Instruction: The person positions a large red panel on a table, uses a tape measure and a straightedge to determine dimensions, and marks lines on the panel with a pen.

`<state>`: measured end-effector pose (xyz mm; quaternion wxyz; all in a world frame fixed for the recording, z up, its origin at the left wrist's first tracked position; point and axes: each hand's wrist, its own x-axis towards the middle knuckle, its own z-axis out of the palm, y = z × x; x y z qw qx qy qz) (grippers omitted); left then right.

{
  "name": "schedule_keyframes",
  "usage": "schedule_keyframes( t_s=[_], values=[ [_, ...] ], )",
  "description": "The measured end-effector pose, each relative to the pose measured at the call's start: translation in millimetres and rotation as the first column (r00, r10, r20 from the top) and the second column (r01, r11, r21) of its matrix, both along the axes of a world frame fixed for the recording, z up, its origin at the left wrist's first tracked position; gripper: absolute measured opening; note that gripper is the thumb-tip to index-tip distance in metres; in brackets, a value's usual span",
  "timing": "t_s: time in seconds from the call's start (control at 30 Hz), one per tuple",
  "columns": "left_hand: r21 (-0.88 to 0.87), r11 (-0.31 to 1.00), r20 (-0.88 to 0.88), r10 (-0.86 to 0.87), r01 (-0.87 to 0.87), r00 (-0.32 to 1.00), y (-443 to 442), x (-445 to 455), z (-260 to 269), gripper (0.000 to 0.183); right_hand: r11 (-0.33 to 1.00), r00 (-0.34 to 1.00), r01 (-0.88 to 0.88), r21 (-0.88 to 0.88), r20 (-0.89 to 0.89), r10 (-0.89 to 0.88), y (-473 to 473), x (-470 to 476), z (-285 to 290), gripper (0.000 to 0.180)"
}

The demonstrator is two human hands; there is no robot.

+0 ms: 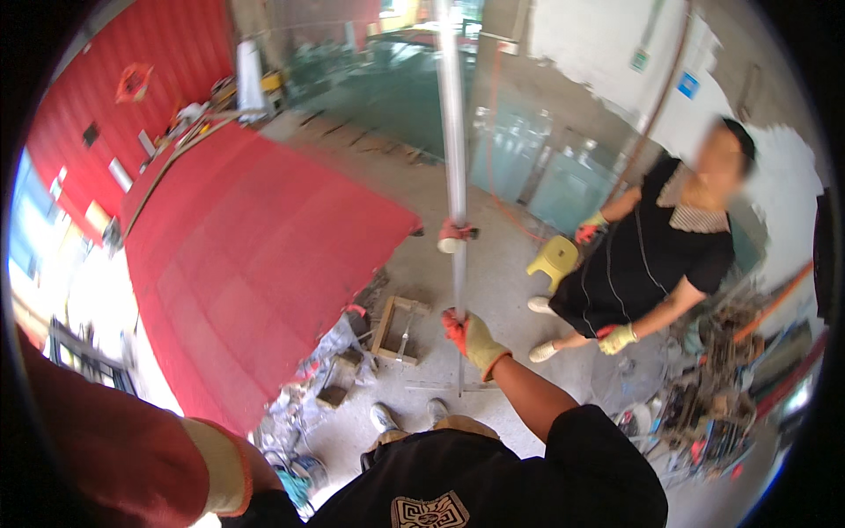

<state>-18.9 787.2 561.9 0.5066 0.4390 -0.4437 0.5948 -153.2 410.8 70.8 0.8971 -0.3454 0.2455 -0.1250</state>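
My right hand (472,340), in a red and cream work glove, grips the lower part of a long metal bar (451,125). The bar stands nearly upright before me, and its top runs out of the picture. Above my hand, a red fitting (454,231) with a pale round end sits on the bar. My left hand (132,455), in a similar glove, is raised close to the camera at the lower left. Its fingers are lost in the dark rim, so whether it holds anything cannot be seen.
At left is a large table covered in red cloth (264,251). A person (634,257) with gloved hands stands at right beside a yellow stool (556,259). Glass panes (568,181) lean on the wall. A wooden frame (399,330) and assorted clutter (700,396) lie on the floor.
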Motion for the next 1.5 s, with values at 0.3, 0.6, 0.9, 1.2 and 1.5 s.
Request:
schedule_keyframes(
  t_s=[0.3, 0.6, 0.9, 1.2, 1.5],
  values=[
    [0.182, 0.571, -0.98, 0.038, 0.801, 0.196, -85, 36, -314, 0.03, 0.987, 0.908, -0.15, -0.062, 0.387, 0.162, 32, 75, 101, 0.024],
    [-0.355, 0.438, -0.934, -0.2, 0.826, -0.296, -133, -13, -376, 0.048, 0.629, 0.899, -0.095, -0.771, 0.204, 0.386, 93, 47, 327, 0.017],
    [-0.151, 0.746, -0.973, -0.227, 0.649, 0.034, -85, 18, -224, 0.048, 0.254, 0.892, 0.284, -0.924, 0.352, 0.283, 96, 3, 302, 0.044],
    [-0.04, 0.912, -0.957, -0.153, 0.408, 0.247, 7, 56, -143, 0.06, 0.247, 0.584, -0.71, -0.66, -0.354, 0.731, 129, -49, 108, 0.039],
    [-0.153, 0.916, -0.967, -0.216, 0.372, 0.135, 101, 99, -165, 0.056, 0.36, 0.482, -0.864, -0.352, -0.369, 0.795, 198, 12, 4, 0.041]
  ],
)
